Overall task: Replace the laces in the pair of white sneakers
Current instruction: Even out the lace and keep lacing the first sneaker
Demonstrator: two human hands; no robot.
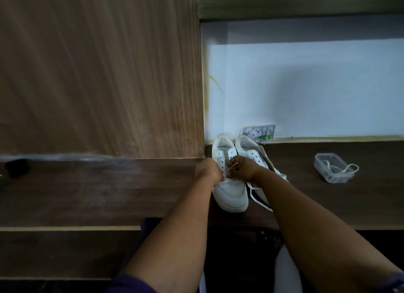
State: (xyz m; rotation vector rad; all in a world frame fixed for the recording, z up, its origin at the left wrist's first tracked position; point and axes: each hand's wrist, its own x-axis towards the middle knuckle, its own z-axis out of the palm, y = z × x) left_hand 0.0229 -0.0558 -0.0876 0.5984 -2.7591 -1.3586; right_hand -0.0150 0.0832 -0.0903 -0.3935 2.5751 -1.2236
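Observation:
Two white sneakers stand side by side on the dark wooden desk [328,201], toes toward me. The left sneaker [230,192] has bare eyelets along its upper part. My left hand [207,169] holds its left side at the lowest eyelets, fingers curled. My right hand [243,168] pinches a white lace [232,167] over the same sneaker's tongue. The right sneaker [253,150] is partly hidden behind my right hand and forearm. A loose white lace [258,197] trails on the desk beside my right forearm.
A clear plastic tub [332,168] with a white lace inside sits to the right. A small white wall box with wires [260,133] is behind the sneakers. A wood-grain panel [98,74] rises at left, and a dark object [16,167] lies far left.

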